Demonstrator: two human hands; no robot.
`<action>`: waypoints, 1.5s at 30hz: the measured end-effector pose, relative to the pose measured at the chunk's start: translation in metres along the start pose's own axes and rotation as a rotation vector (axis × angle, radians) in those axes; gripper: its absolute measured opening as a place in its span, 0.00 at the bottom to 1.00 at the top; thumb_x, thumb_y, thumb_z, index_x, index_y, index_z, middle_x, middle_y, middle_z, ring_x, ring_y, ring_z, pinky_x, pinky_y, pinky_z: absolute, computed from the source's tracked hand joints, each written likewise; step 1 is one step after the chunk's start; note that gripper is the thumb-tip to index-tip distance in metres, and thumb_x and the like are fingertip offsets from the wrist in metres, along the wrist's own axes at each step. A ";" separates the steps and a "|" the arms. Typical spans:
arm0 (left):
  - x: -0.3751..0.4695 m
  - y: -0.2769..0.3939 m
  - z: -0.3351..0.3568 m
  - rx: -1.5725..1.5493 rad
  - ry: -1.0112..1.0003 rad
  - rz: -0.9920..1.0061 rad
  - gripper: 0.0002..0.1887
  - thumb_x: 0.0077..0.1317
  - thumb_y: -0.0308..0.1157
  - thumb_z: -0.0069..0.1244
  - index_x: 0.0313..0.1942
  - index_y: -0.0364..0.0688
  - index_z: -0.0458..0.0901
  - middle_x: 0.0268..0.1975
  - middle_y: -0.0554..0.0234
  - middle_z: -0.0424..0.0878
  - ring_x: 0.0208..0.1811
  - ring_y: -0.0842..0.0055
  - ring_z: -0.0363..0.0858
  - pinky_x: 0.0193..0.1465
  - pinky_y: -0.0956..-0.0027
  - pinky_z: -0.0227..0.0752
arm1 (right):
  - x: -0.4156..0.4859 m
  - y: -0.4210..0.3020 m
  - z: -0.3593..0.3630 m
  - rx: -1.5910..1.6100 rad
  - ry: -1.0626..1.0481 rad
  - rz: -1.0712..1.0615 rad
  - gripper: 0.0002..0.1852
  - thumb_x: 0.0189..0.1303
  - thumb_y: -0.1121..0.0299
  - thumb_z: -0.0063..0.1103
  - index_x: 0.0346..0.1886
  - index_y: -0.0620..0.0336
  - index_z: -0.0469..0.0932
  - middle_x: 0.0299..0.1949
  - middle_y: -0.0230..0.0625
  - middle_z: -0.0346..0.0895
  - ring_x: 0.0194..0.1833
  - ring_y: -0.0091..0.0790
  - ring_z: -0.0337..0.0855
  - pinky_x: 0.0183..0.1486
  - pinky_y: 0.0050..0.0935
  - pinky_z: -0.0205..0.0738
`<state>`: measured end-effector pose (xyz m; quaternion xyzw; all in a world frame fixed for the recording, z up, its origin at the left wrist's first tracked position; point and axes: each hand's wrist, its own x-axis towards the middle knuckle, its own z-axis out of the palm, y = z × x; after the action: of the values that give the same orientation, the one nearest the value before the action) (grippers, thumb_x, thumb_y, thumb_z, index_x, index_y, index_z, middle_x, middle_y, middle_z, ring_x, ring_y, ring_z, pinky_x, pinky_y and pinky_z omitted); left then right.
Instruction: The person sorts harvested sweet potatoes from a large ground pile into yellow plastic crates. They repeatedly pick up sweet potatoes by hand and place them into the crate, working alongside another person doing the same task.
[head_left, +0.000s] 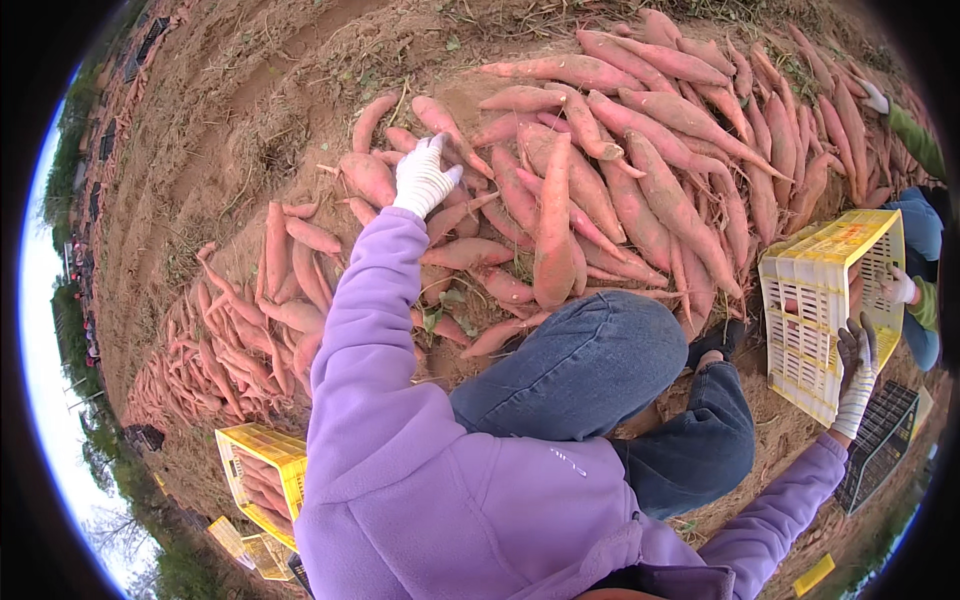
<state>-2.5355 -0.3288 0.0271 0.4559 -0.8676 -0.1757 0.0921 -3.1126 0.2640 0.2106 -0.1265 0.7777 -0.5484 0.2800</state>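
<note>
My left hand (426, 176), in a white knit glove, rests over sweet potatoes at the upper left edge of the heap, its fingers on or just above them; whether it grips one is hidden. A plump sweet potato (367, 178) lies just left of it. My right hand (857, 371), in a striped glove with a dark coated palm, is at the near side of a yellow and white plastic crate (802, 322) on the right, fingers raised against its wall. Some sweet potatoes show inside the crate. A large upright sweet potato (553, 225) stands before my knee.
A co-worker's gloved hand (898, 286) is at the crate's far side, the other at the heap's upper right. A black crate (879, 442) stands at the lower right. Another yellow crate (281, 450) holds sweet potatoes at the lower left. Bare soil (247, 105) spreads beyond the heap.
</note>
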 end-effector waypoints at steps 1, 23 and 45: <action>-0.006 -0.004 -0.005 0.110 0.021 -0.028 0.30 0.58 0.47 0.62 0.58 0.43 0.79 0.56 0.50 0.82 0.54 0.53 0.83 0.59 0.51 0.73 | -0.021 -0.010 0.022 -0.041 -0.077 -0.019 0.33 0.73 0.52 0.58 0.74 0.62 0.66 0.60 0.42 0.77 0.54 0.31 0.81 0.61 0.32 0.75; -0.190 -0.184 -0.135 0.320 0.219 -0.195 0.16 0.56 0.31 0.59 0.47 0.43 0.86 0.55 0.54 0.85 0.56 0.57 0.82 0.61 0.56 0.72 | -0.116 0.001 0.186 -0.376 -0.413 0.220 0.18 0.74 0.68 0.52 0.63 0.64 0.76 0.46 0.29 0.81 0.42 0.19 0.78 0.45 0.19 0.73; -0.031 -0.048 -0.041 0.287 -0.350 -0.333 0.54 0.51 0.67 0.60 0.64 0.28 0.70 0.58 0.42 0.83 0.62 0.56 0.81 0.72 0.51 0.58 | -0.127 0.021 0.193 -0.656 -0.459 0.236 0.15 0.72 0.68 0.58 0.58 0.62 0.79 0.43 0.33 0.83 0.37 0.24 0.76 0.42 0.26 0.75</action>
<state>-2.4684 -0.3378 0.0460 0.5631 -0.7996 -0.1399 -0.1548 -2.8968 0.1848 0.1820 -0.2378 0.8377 -0.1934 0.4519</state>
